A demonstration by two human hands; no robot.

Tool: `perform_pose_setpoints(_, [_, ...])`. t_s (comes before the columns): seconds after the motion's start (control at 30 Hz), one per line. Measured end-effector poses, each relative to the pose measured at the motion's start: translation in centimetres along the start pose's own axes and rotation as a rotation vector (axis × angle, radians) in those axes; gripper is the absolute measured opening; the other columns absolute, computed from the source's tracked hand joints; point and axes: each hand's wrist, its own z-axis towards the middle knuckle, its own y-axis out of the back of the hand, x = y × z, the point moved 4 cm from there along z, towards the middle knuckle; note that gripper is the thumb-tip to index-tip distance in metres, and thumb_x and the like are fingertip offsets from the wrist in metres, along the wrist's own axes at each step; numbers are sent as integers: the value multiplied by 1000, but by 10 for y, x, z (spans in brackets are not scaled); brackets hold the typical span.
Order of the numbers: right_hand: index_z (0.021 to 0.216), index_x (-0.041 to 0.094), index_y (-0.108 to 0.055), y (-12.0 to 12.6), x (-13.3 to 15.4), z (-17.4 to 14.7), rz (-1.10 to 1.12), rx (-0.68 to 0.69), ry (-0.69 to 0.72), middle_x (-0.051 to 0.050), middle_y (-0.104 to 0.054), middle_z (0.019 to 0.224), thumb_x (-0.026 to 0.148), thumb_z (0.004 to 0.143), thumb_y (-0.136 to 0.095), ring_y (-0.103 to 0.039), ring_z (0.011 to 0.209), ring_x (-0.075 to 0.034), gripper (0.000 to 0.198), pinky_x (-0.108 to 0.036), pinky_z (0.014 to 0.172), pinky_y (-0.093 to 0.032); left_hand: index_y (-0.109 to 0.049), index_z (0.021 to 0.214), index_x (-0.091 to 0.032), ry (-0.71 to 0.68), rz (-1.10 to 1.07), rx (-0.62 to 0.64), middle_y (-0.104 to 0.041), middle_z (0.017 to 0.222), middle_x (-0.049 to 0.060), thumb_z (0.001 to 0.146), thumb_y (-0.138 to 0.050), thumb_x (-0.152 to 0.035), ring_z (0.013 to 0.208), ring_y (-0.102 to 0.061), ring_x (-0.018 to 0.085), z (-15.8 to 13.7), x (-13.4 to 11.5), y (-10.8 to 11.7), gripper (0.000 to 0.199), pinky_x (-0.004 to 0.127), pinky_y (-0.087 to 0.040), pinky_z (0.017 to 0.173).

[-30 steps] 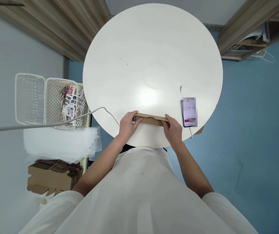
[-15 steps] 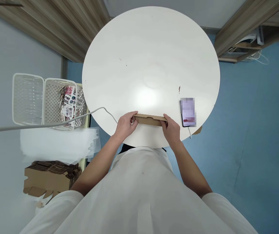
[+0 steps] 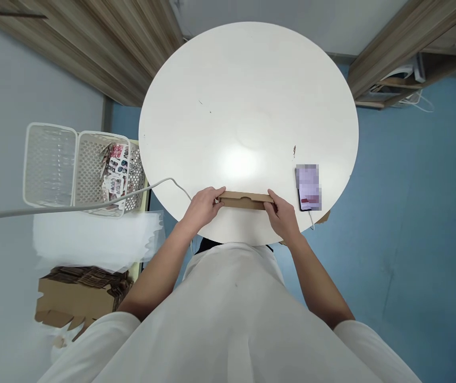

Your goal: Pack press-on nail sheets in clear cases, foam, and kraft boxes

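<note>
A small flat brown cardboard box [image 3: 246, 198] is held level at the near side of the white round table [image 3: 247, 69]. My left hand [image 3: 204, 206] grips its left end, thumb below and fingers on top. Its right end is pinched the same way by my right hand [image 3: 282, 214]. The lid's front edge has a shallow notch at the middle, and a dark narrow gap shows between lid and base. What is inside the box is hidden. To the right of my right hand lies a phone [image 3: 307, 187] with a cable plugged in.
Left of the table, a white perforated basket [image 3: 88, 175] holds patterned cards. Below it are translucent white sheets [image 3: 96, 239] and a stack of unfolded cardboard boxes [image 3: 76, 298]. A grey cable [image 3: 148, 187] crosses from the left onto the table. Wooden shelving [image 3: 407, 58] stands at upper right.
The box's lid has come down closer to its base, so the opening is narrower. Both hands keep their hold on the ends. The whole view has shifted slightly.
</note>
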Motion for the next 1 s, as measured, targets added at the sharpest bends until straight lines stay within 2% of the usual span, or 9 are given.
perform_pose_setpoints(0.13, [136, 19, -38, 10, -5, 1, 129, 226, -29, 0, -53, 74, 35, 86, -42, -49, 65, -14, 53, -29, 63, -44, -55, 120, -26, -74, -106, 92, -60, 80, 3, 79, -50, -27, 73, -57, 18, 2, 9, 0, 42, 32, -46, 70])
perform_pose_setpoints(0.2, [136, 20, -38, 12, -7, 3, 152, 298, -51, 2, -51, 72, 34, 82, -48, -48, 64, -12, 57, -28, 62, -44, -55, 121, -27, -88, -123, 119, -60, 80, 2, 80, -51, -28, 73, -57, 18, 3, 11, 1, 41, 31, -46, 69])
perform_pose_setpoints(0.33, [136, 21, -39, 13, -5, 5, 91, 277, -108, 3, -50, 70, 32, 80, -50, -47, 64, -12, 58, -27, 62, -43, -53, 122, -26, -98, -64, 135, -60, 78, 3, 78, -54, -31, 73, -57, 20, 2, 6, 5, 44, 32, -45, 68])
perform_pose_setpoints(0.43, [137, 21, -36, 14, -2, 5, 79, 272, -116, 1, -52, 73, 36, 80, -53, -48, 67, -13, 62, -28, 63, -43, -52, 124, -24, -76, -91, 157, -60, 78, 3, 75, -57, -44, 72, -57, 20, 0, 2, 8, 53, 31, -45, 66])
perform_pose_setpoints(0.53, [140, 23, -30, 14, -2, 5, 175, 363, -112, 0, -53, 79, 45, 79, -55, -48, 68, -13, 70, -29, 64, -44, -50, 126, -21, 7, -182, 165, -61, 82, 4, 77, -50, -54, 73, -57, 18, -1, 3, 9, 59, 30, -45, 66])
perform_pose_setpoints(0.6, [140, 24, -30, 14, -5, 6, 234, 396, -131, -1, -54, 84, 50, 82, -48, -49, 68, -12, 65, -29, 65, -45, -48, 129, -19, 78, -240, 152, -63, 84, 4, 82, -42, -56, 74, -58, 17, -1, 7, 8, 59, 30, -46, 68])
perform_pose_setpoints(0.73, [137, 26, -35, 16, -11, 9, 171, 395, -209, -2, -57, 89, 54, 85, -39, -54, 67, -12, 60, -27, 62, -46, -46, 131, -19, 159, -247, 153, -66, 88, 4, 82, -39, -58, 78, -59, 18, 0, 15, 8, 62, 30, -46, 70])
perform_pose_setpoints(1.0, [140, 27, -30, 20, -8, 23, 232, 670, -218, -6, -66, 100, 53, 86, -42, -64, 64, -13, 62, -24, 56, -50, -44, 133, -20, 187, -297, 418, -70, 93, 6, 79, -42, -61, 81, -65, 21, 6, 24, 11, 68, 28, -46, 70])
